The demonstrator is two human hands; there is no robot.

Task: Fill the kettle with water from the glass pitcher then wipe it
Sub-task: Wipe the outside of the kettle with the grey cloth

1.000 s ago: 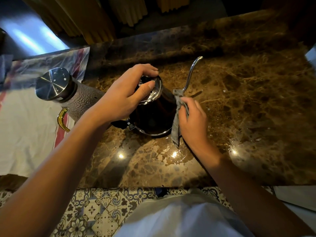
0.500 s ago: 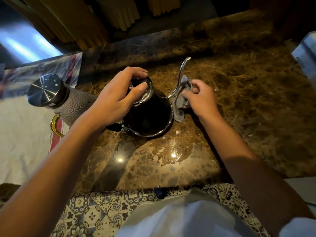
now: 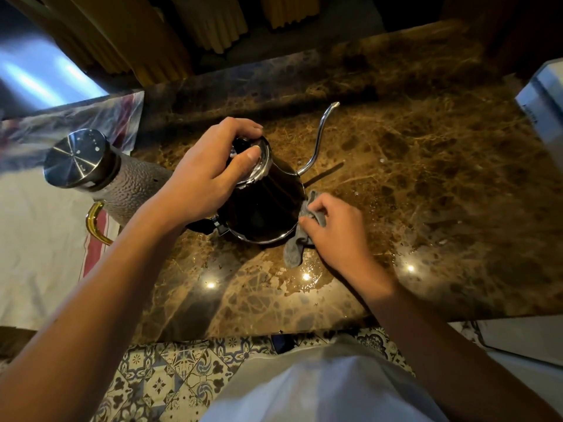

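Note:
A dark gooseneck kettle [image 3: 265,208] stands on the brown marble counter [image 3: 426,178], its thin metal spout [image 3: 320,138] pointing away to the right. My left hand [image 3: 210,175] grips the kettle's lid from above, thumb and fingers curled round its rim. My right hand [image 3: 335,233] holds a grey cloth [image 3: 297,246] against the kettle's lower right side. The textured glass pitcher [image 3: 128,187] with a steel lid [image 3: 76,156] and gold handle [image 3: 94,223] stands left of the kettle.
A white cloth with red stripes [image 3: 39,239] covers the counter's left part under the pitcher. A white box [image 3: 545,102] sits at the right edge. Wet patches shine on the counter near its front edge. Patterned floor tiles [image 3: 170,379] show below.
My right hand has moved the grey cloth from the spout's base down to the kettle's lower right side. My left hand has kept its grip on the lid.

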